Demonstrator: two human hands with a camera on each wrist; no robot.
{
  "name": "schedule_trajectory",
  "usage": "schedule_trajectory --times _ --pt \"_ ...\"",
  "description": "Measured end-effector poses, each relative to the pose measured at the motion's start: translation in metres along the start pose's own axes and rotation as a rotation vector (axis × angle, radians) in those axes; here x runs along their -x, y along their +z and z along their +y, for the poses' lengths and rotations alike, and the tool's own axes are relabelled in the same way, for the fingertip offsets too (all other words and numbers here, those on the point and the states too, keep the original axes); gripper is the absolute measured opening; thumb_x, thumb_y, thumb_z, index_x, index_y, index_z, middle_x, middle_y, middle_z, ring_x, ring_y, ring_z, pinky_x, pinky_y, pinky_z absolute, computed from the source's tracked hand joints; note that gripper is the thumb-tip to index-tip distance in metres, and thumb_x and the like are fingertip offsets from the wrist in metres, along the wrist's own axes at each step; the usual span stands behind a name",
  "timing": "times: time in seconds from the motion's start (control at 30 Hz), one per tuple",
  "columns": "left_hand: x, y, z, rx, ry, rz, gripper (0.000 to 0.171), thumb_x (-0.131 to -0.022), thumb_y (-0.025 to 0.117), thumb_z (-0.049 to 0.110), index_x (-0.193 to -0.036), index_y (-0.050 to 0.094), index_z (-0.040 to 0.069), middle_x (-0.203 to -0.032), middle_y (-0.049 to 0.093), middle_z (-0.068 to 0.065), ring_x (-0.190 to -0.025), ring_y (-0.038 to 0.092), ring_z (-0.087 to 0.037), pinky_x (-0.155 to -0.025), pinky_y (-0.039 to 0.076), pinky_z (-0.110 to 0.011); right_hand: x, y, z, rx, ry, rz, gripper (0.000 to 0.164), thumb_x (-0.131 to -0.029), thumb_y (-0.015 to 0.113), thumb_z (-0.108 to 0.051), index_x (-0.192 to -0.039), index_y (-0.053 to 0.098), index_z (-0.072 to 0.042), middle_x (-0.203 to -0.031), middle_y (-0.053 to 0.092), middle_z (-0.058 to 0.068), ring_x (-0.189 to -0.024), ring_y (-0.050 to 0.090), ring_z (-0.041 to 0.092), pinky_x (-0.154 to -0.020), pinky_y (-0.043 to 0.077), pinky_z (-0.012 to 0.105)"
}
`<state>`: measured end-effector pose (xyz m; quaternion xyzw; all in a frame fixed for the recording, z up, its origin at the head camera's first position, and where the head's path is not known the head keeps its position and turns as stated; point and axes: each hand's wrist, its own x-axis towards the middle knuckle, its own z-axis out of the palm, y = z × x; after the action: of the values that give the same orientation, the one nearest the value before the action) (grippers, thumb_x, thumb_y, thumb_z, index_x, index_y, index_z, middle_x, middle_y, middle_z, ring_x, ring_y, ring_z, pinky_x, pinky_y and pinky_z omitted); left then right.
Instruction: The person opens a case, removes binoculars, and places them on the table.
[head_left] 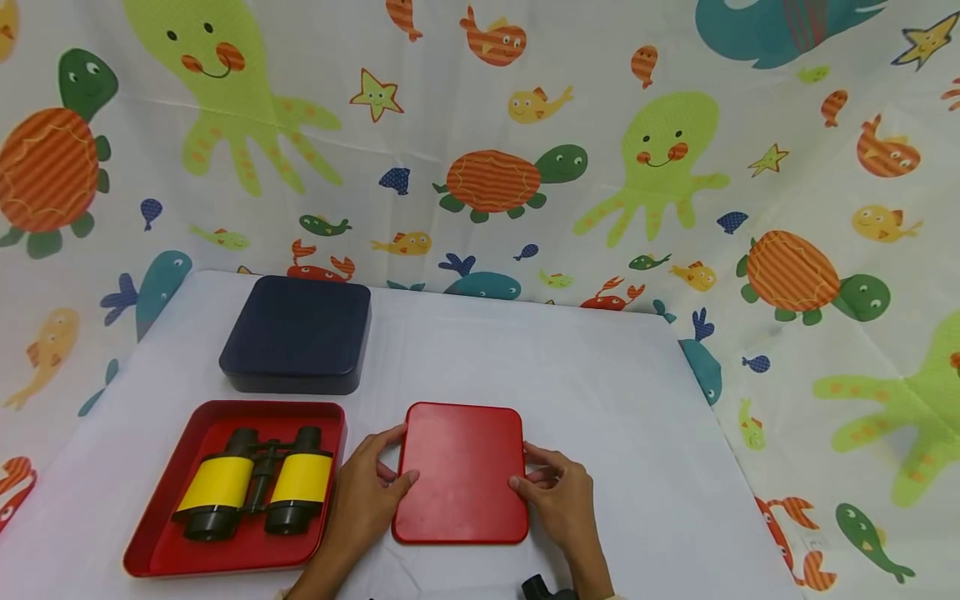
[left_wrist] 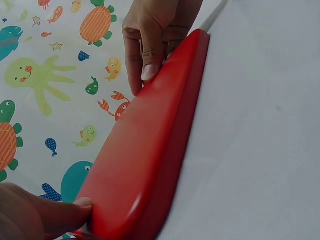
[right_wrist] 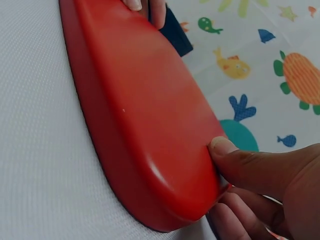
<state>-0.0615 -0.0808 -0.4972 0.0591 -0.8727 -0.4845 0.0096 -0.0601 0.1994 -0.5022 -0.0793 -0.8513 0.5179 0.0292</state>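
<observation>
A flat red box point(head_left: 461, 475) with rounded corners sits in the middle of the white table, its smooth top facing up. Whether it is a closed box or only a lid, I cannot tell. My left hand point(head_left: 373, 483) grips its left side, thumb on the top edge and fingers along the side wall. On the opposite side my right hand point(head_left: 558, 492) pinches the right edge, thumb above and the other fingers curled at the side; the right wrist view shows this thumb point(right_wrist: 240, 160) pressing near a corner. The underside is hidden.
Left of my left hand lies a red tray point(head_left: 138, 546) with yellow and black binoculars point(head_left: 258, 483) in it. Behind the tray stands a dark navy box point(head_left: 300, 329). A small black object point(head_left: 542, 588) shows at the front edge. A sea-animal curtain point(head_left: 480, 100) hangs behind the table.
</observation>
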Motion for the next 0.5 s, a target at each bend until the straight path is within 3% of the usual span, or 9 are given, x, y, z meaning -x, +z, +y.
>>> schedule_trajectory --times 0.5 --pt "0.0011 0.0029 -0.0005 -0.032 0.000 0.023 0.074 -0.081 0.094 0.014 -0.147 0.063 0.018 -0.130 0.073 -0.006 -0.077 0.062 -0.010 -0.065 0.055 -0.018 0.0077 0.0033 -0.0056 0.119 -0.020 0.059 0.053 -0.075 0.097 -0.010 -0.124 0.080 -0.015 -0.107 0.083 0.003 -0.074 0.073 0.006 -0.068 0.061 0.019"
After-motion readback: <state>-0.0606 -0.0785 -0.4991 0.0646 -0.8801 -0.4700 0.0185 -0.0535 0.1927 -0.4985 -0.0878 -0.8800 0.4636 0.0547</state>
